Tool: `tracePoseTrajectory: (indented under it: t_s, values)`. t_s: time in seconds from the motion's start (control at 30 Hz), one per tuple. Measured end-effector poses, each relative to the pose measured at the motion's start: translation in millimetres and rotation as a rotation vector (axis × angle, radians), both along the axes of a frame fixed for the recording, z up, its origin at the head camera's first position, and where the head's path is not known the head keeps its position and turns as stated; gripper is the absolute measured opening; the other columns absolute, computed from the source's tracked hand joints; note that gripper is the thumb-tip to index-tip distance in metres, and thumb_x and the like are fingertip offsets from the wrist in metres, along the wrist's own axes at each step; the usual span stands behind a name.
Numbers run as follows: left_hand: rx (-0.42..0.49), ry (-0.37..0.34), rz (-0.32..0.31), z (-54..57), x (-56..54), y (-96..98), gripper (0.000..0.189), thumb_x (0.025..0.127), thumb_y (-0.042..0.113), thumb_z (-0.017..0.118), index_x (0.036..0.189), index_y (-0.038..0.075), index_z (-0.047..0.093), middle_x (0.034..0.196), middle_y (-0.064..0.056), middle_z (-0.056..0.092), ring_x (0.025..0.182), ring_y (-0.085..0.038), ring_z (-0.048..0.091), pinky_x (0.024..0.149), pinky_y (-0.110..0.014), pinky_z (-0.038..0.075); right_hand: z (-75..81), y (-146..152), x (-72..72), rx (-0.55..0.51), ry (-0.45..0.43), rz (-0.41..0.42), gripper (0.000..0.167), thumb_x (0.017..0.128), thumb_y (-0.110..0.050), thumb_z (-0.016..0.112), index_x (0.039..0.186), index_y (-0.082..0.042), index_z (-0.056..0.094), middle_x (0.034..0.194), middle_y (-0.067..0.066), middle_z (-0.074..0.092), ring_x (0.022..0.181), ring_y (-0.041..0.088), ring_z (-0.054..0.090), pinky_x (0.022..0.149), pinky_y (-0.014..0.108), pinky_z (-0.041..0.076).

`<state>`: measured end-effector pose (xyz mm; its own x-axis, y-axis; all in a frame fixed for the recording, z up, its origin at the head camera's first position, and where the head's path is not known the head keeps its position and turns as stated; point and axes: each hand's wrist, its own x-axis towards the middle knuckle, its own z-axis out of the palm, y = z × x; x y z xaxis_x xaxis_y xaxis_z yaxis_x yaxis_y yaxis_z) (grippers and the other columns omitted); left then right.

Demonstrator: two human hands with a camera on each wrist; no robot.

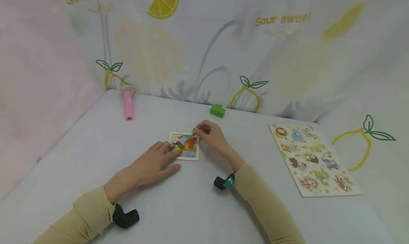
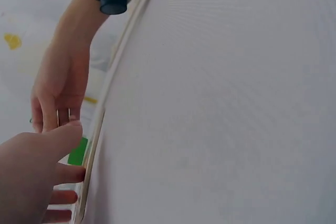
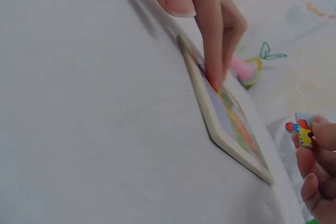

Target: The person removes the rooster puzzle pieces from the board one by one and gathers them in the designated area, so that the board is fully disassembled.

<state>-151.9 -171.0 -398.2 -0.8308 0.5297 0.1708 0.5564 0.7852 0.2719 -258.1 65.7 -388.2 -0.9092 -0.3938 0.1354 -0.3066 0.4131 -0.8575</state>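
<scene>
The puzzle [image 1: 191, 159], its pale rim around a picture of an orange hen, lies flat near the middle of the table [image 1: 198, 208], well in from the far edge. The left hand [image 1: 156, 162] rests across its left side, fingers outstretched and slightly apart, fingertips touching the picture, the thumb off the near edge. At the puzzle's far right corner, the right hand [image 1: 212, 135] has its grip together, thumb and fingers pinching a small piece [image 3: 304, 131] with red, yellow and blue patches. A green block [image 1: 217, 111] sits near the table's far edge, beyond the right hand. The pink mic [image 1: 128, 103] lies by the far left corner, and an animal board [image 1: 314, 162] lies flat along the right edge.
</scene>
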Motion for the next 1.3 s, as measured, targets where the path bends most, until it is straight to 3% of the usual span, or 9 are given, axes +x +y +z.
tracePoseTrajectory:
  t_s: [0.17, 0.3, 0.4, 0.63, 0.9, 1.07, 1.3]
  values:
    - [0.059, -0.16, 0.015, 1.7, -1.6, 4.0, 0.06, 0.099, 0.053, 0.054, 0.144, 0.014, 0.054, 0.158, -0.005, 0.039, 0.146, -0.031, 0.036, 0.114, -0.053, 0.036, 8.3, 39, -2.8, 0.018, -0.006, -0.084, 0.019, 0.096, -0.022, 0.07, 0.106, -0.006, 0.07, 0.095, 0.009, 0.074, 0.076, 0.023, 0.067, 0.071, 0.033, 0.056]
    - [0.076, -0.223, 0.014, -0.3, -1.7, 5.7, 0.067, 0.098, 0.057, 0.053, 0.15, 0.016, 0.046, 0.162, -0.003, 0.034, 0.148, -0.03, 0.033, 0.114, -0.054, 0.036, 10.2, 64, -6.8, 0.032, -0.035, -0.162, 0.019, 0.094, -0.02, 0.071, 0.108, -0.007, 0.073, 0.091, 0.008, 0.074, 0.076, 0.023, 0.067, 0.072, 0.034, 0.054]
    - [0.064, -0.218, 0.001, -2.5, -1.8, 4.6, 0.068, 0.098, 0.057, 0.053, 0.154, 0.019, 0.042, 0.162, -0.004, 0.032, 0.149, -0.032, 0.031, 0.114, -0.054, 0.035, 9.9, 70, -9.6, 0.07, -0.061, -0.161, 0.021, 0.094, -0.018, 0.071, 0.111, -0.006, 0.074, 0.09, 0.009, 0.074, 0.076, 0.023, 0.067, 0.07, 0.029, 0.051]
    - [0.055, -0.194, -0.008, -6.2, -1.1, 3.8, 0.069, 0.098, 0.057, 0.052, 0.155, 0.021, 0.039, 0.163, -0.004, 0.031, 0.149, -0.033, 0.03, 0.114, -0.055, 0.036, 5.9, 62, -7.6, 0.246, -0.049, -0.078, 0.024, 0.092, -0.016, 0.072, 0.113, -0.006, 0.075, 0.107, 0.009, 0.074, 0.09, 0.017, 0.066, 0.077, 0.023, 0.051]
    - [0.054, -0.185, -0.011, -5.9, -0.7, 4.1, 0.069, 0.098, 0.057, 0.052, 0.155, 0.021, 0.038, 0.163, -0.004, 0.031, 0.149, -0.034, 0.031, 0.113, -0.056, 0.036, 6.5, 62, -6.7, 0.295, -0.013, -0.123, 0.022, 0.09, -0.015, 0.074, 0.111, -0.007, 0.076, 0.105, 0.008, 0.074, 0.094, 0.02, 0.067, 0.08, 0.03, 0.053]
    - [0.059, -0.177, -0.012, -6.1, -0.7, 3.1, 0.069, 0.098, 0.059, 0.052, 0.155, 0.023, 0.038, 0.163, -0.003, 0.031, 0.149, -0.033, 0.03, 0.113, -0.055, 0.037, 0.1, 60, -10.1, 0.328, 0.048, -0.101, 0.02, 0.089, -0.014, 0.075, 0.107, -0.005, 0.076, 0.099, 0.008, 0.074, 0.088, 0.019, 0.066, 0.078, 0.028, 0.051]
    - [0.058, -0.171, -0.016, -6.8, -1.1, 3.8, 0.069, 0.098, 0.059, 0.052, 0.155, 0.022, 0.039, 0.162, -0.004, 0.032, 0.148, -0.033, 0.031, 0.113, -0.055, 0.037, -11.2, 56, -7.8, 0.377, 0.103, -0.141, 0.016, 0.091, -0.011, 0.072, 0.106, -0.004, 0.072, 0.1, 0.009, 0.067, 0.087, 0.021, 0.059, 0.077, 0.031, 0.048]
